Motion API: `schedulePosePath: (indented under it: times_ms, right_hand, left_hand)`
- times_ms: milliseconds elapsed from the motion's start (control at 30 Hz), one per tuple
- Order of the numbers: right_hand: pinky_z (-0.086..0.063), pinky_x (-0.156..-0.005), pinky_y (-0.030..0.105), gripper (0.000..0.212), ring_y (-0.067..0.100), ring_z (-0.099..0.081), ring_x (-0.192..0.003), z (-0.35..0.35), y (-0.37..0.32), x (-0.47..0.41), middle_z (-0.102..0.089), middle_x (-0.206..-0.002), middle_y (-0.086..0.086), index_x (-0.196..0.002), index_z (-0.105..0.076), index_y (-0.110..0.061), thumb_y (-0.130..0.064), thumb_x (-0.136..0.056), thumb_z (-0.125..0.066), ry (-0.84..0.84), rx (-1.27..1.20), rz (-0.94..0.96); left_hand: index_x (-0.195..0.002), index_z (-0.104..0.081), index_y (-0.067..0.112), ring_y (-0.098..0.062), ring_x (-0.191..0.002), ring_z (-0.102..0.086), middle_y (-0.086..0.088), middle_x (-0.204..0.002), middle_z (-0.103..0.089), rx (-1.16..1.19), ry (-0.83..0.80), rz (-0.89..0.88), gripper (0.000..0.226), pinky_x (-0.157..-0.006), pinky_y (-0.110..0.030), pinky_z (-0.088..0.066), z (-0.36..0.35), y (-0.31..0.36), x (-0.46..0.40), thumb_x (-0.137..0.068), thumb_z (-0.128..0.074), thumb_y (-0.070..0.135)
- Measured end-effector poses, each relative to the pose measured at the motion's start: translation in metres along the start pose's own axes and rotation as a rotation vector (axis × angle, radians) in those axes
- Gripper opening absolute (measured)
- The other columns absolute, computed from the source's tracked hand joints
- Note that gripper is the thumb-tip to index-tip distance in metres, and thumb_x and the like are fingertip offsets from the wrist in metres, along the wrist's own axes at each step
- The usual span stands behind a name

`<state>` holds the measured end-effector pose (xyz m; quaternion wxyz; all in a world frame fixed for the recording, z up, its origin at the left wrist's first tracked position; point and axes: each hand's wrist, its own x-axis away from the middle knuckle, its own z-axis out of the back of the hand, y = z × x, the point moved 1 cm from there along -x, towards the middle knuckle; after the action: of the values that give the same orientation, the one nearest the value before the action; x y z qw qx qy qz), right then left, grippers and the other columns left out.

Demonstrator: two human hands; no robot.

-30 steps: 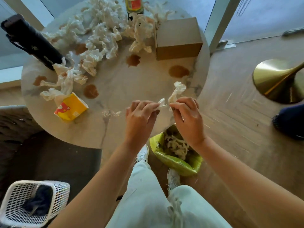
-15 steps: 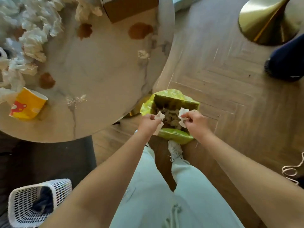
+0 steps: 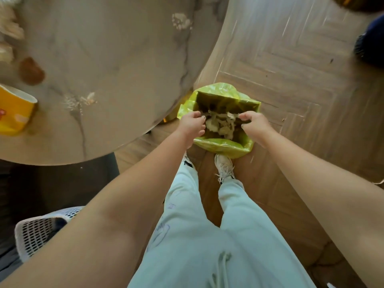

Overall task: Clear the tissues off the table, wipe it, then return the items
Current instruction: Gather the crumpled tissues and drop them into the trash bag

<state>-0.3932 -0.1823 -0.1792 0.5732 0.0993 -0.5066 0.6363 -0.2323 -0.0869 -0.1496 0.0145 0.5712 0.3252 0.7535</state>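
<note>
- Two bare hands hang over the mouth of a bin near the middle of the frame; going left to right, the rest lies as follows.
- Far lower left: a white mesh basket [image 3: 35, 231] on dark flooring, something dark inside it.
- Left edge: a yellow paper cup [image 3: 14, 112] lies tipped on its side on the round marble table [image 3: 116, 59], with a brown spill [image 3: 31, 71] just above it and crumpled tissues [image 3: 9, 34] at the upper left corner — only partly in the frame.
- Upper middle of the tabletop: a small white scrap [image 3: 181, 21] near the table's right rim.
- Centre: the left hand [image 3: 192, 126] is over the near left rim of the bin, fingers curled inward; whether it pinches anything I cannot tell.
- Between the hands: a wad of used tissues in the bin [image 3: 220, 123].
- The bin [image 3: 216, 145], lined with a yellow-green bag, stands on the wooden floor [image 3: 291, 69] just beside the table's edge, in front of a white shoe [image 3: 224, 165].
- Right of centre: the right hand [image 3: 254, 125] — fingers curled too, fingertips at the tissue wad, grip unclear.
</note>
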Motion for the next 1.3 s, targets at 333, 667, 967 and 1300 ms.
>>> schedulePosePath:
  times_ms: [333, 667, 967, 1300]
  right_hand:
    - [-0.044, -0.092, 0.028, 0.032, 0.019, -0.052, -0.109, 0.022, -0.057, 0.051, -0.054, -0.125, 0.005, -0.119, -0.058, -0.014, -0.003, -0.091, -0.046, 0.074, 0.009, 0.286]
    - [-0.035, -0.078, 0.006, 0.024, 0.013, -0.055, -0.085, 0.058, -0.194, 0.065, -0.063, -0.103, 0.012, -0.102, -0.066, -0.001, 0.007, -0.086, -0.05, 0.318, 0.09, 0.862]
    - [-0.036, -0.08, 0.009, 0.028, 0.022, -0.058, -0.096, 0.037, -0.318, 0.031, -0.061, -0.107, 0.015, -0.11, -0.063, 0.002, 0.006, -0.087, -0.048, 0.29, 0.178, 1.006]
    - [-0.039, -0.096, 0.026, 0.039, 0.029, -0.052, -0.113, -0.01, -0.433, -0.03, -0.051, -0.125, 0.019, -0.128, -0.047, 0.003, 0.003, -0.09, -0.043, 0.189, 0.307, 0.881]
  left_hand:
    - [-0.117, -0.055, 0.012, -0.02, -0.102, -0.058, -0.008, -0.115, -0.061, -0.128, -0.006, -0.165, 0.024, -0.081, -0.03, -0.047, 0.028, 0.027, 0.073, -0.094, -0.05, 0.017]
    - [-0.105, -0.059, 0.011, -0.009, -0.07, -0.056, 0.002, -0.084, -0.064, 0.036, 0.109, -0.416, 0.017, -0.06, -0.015, -0.044, 0.071, 0.096, 0.123, -0.095, -0.046, 0.008]
    - [-0.107, -0.059, 0.011, -0.009, -0.075, -0.056, -0.004, -0.097, -0.064, -0.036, 0.343, -0.578, 0.018, -0.064, -0.019, -0.044, 0.17, 0.176, 0.085, -0.092, -0.052, 0.008]
    - [-0.115, -0.058, 0.008, -0.021, -0.102, -0.053, -0.01, -0.111, -0.055, -0.522, 0.655, -0.749, 0.037, -0.086, -0.022, -0.043, 0.261, 0.268, -0.01, -0.082, -0.065, 0.023]
